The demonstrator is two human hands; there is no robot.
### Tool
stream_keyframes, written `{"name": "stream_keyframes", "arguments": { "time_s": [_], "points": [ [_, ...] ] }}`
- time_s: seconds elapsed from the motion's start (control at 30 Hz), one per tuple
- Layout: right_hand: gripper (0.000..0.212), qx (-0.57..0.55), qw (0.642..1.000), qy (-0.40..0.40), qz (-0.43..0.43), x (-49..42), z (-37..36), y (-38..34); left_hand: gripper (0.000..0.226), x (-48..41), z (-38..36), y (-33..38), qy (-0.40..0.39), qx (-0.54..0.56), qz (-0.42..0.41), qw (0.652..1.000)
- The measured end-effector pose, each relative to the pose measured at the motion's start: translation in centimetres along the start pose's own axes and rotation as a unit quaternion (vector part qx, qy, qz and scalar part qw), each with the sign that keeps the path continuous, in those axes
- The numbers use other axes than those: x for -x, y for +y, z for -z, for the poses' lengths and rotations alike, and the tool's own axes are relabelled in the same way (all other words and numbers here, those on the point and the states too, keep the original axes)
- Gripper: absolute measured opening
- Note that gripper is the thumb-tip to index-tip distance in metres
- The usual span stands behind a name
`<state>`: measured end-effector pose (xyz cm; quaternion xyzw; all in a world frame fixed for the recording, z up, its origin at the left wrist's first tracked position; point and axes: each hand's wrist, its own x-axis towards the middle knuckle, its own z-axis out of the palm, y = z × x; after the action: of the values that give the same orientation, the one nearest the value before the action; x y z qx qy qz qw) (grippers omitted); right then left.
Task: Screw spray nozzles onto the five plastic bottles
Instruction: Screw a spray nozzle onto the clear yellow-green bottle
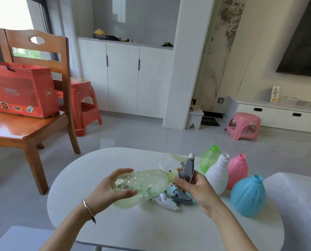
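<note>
White oval table (133, 229), 4 open bottles: green (209, 159), white (218, 175), pink (238, 169), blue (248, 196), loose nozzles (169, 202).

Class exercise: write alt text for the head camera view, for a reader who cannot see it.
Two hands hold a pale green bottle sideways over a white table, fitting a grey spray nozzle. Four open bottles stand right.

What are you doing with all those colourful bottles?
A person is putting a sprayer on a bottle. The left hand holds the pale green clear bottle sideways above the white table, and the right hand grips the grey spray nozzle at its neck. Four bottles stand open, with no tops: green, white, pink and blue. More loose nozzles lie on the table.
</note>
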<state>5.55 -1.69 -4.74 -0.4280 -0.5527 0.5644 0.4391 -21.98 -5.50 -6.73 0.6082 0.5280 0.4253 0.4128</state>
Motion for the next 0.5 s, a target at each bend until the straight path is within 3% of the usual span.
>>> {"name": "stream_keyframes", "arguments": {
  "time_s": [0.13,0.23,0.37,0.5],
  "points": [
    [0.042,0.028,0.997,-0.062,0.035,0.1,0.8,-0.8,0.086,-0.1,-0.6,0.5,-0.006,0.149,0.063,0.987],
    [0.042,0.042,0.996,-0.049,0.064,0.4,0.6,-0.9,0.094,-0.3,-1.4,0.7,0.008,0.236,0.108,0.966],
    [0.048,0.032,0.995,-0.016,0.091,0.2,0.8,-0.7,0.082,-0.3,-2.5,1.2,-0.001,0.219,0.138,0.966],
    [0.043,0.014,0.997,0.016,0.079,-0.1,1.2,-0.3,0.06,-0.5,-3.1,1.4,0.009,0.195,0.114,0.974]
  ]
}}
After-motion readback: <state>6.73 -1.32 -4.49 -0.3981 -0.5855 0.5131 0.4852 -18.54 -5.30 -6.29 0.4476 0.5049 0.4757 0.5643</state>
